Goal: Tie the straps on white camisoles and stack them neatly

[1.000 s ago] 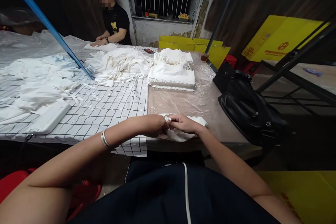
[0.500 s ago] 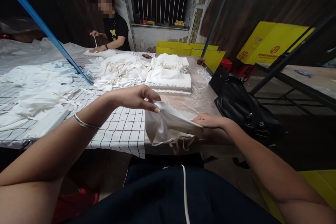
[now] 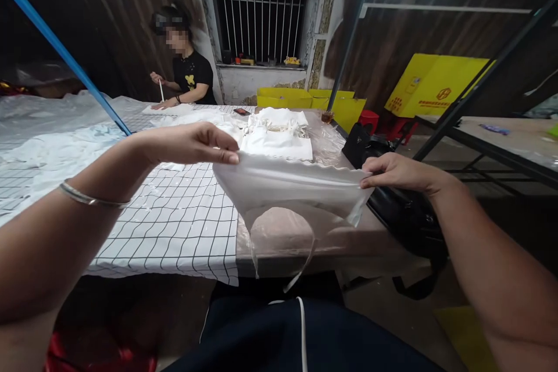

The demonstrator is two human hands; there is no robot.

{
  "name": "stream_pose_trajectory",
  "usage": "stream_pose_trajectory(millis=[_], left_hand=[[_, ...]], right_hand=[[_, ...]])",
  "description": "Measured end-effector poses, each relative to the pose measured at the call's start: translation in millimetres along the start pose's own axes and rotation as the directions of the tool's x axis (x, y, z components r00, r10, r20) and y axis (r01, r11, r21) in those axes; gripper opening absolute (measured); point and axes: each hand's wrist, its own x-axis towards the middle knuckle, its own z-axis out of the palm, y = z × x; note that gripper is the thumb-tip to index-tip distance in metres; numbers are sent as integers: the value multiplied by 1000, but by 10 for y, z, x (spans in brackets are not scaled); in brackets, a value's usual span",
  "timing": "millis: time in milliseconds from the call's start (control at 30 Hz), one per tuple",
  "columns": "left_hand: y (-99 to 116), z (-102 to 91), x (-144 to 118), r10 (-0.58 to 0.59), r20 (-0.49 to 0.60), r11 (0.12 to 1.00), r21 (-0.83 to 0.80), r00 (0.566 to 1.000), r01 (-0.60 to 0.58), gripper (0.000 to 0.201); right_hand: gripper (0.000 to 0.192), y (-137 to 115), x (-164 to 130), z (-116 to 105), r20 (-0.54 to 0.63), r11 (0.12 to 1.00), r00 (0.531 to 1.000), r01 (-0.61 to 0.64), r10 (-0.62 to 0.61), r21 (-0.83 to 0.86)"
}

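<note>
A white strappy top (image 3: 283,186) is stretched out between my hands above the table's front edge, its scalloped edge uppermost and two thin straps dangling below. My left hand (image 3: 196,144) pinches one upper corner between thumb and fingers; a silver bangle is on that wrist. At the opposite corner, my right hand (image 3: 399,173) also grips the fabric in a pinch. Just beyond the top lies a neat stack of folded white garments (image 3: 275,144), partly covered by the held cloth. A loose heap of white garments (image 3: 65,154) spreads to the left.
Black-and-white checked cloth (image 3: 170,232) covers the table's left part. A black bag (image 3: 405,224) sits at the right edge. Across the table a person (image 3: 192,72) holds a thin white stick. A blue pole (image 3: 61,46) slants at left; yellow boxes (image 3: 285,97) stand behind.
Both hands have moved apart and the right one has risen. The top, bunched and tilted before, is now spread wide with its scalloped edge nearly level. The head view has shifted slightly.
</note>
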Motion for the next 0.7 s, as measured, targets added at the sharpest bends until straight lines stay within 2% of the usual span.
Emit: stream_pose_trajectory(millis=[67, 100, 167, 233, 300, 333, 400, 467, 533, 567, 633, 667, 700], left_hand=[[-6, 35, 16, -49, 42, 982, 183, 998, 41, 31], [-17, 69, 32, -80, 18, 954, 291, 997, 71, 28], [-48, 138, 68, -126, -86, 871, 468, 988, 151, 22], [-72, 157, 106, -144, -221, 788, 564, 965, 246, 20], [-70, 78, 152, -107, -356, 720, 617, 928, 319, 26], [-55, -6, 182, -73, -410, 688, 639, 909, 344, 28], [5, -253, 273, -9, -508, 629, 667, 861, 400, 35], [92, -566, 421, 33, -611, 593, 649, 791, 476, 40], [179, -861, 646, 67, -698, 607, 595, 713, 526, 35], [215, -966, 792, 69, -728, 635, 559, 682, 533, 32], [264, -1014, 1145, 68, -731, 721, 506, 679, 473, 32], [280, -932, 1343, 30, -747, 754, 453, 665, 475, 30], [292, -771, 1545, 65, -694, 783, 481, 717, 395, 30]], right_hand=[[54, -15, -12, -78, -98, 999, 995, 31, -34, -29], [54, -32, -13, -115, -141, 998, 989, 44, -50, -45], [52, -88, 5, -204, -198, 993, 976, 74, -92, -94], [49, -173, 64, -314, -160, 978, 976, 121, -149, -168], [48, -296, 155, -401, -126, 963, 977, 142, -174, -230], [47, -375, 204, -413, -144, 961, 975, 131, -169, -243], [45, -568, 283, -328, -262, 974, 955, 85, -140, -211], [40, -795, 305, -68, -346, 992, 931, 89, -116, -94], [33, -1021, 254, 346, -296, 985, 948, 150, -118, 85], [29, -1119, 204, 590, -209, 968, 969, 168, -129, 184], [22, -1261, 81, 1090, -88, 947, 987, 153, -134, 281], [18, -1301, 16, 1324, -39, 944, 991, 133, -127, 301], [15, -1320, -47, 1537, 16, 943, 994, 101, -112, 317]])
